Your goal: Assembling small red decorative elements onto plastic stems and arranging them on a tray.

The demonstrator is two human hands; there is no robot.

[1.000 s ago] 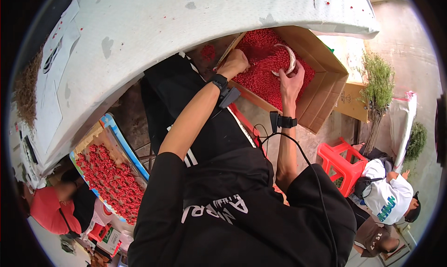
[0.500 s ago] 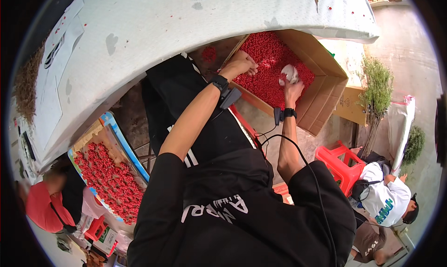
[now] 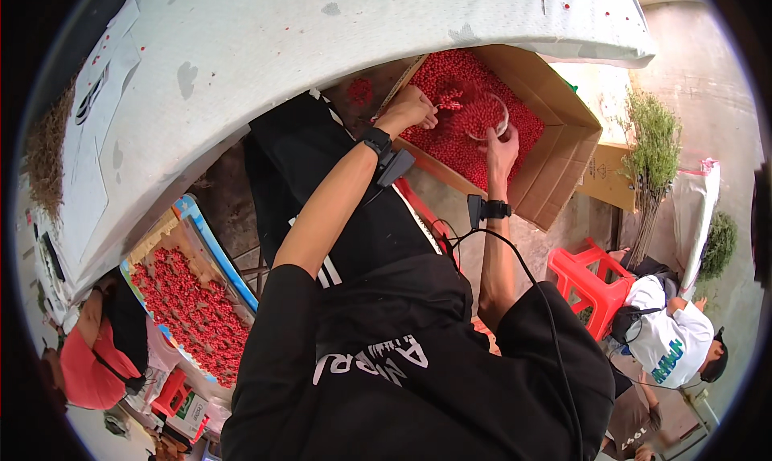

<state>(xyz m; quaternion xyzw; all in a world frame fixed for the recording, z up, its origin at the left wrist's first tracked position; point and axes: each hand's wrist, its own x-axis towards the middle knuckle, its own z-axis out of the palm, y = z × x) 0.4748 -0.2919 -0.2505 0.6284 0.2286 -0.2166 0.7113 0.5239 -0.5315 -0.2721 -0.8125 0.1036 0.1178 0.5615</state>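
An open cardboard box (image 3: pixel 555 167) in front of me holds a deep layer of small red berries (image 3: pixel 452 68). My left hand (image 3: pixel 412 109) is over its left side, fingers pinched on a thin stem with a cluster of red beads or berries (image 3: pixel 450 101) at its end. In my right hand (image 3: pixel 502 149) is a small clear or whitish bowl (image 3: pixel 503 121), gripped at its rim and tilted toward the cluster. Red berries fill its mouth and look blurred by motion.
A cloth-covered table (image 3: pixel 265 34) spans the top, with scissors (image 3: pixel 95 95) at left. A tray of red berry clusters (image 3: pixel 189 304) lies lower left. A red stool (image 3: pixel 591 288), green dried stems (image 3: pixel 653 147) and a seated person (image 3: pixel 671 332) are at right; another person (image 3: pixel 96 356) sits left.
My right hand has turned the bowl, which showed its whitish underside before and now shows berries in its mouth. The left hand has shifted slightly left, and the cluster now shows clearly.
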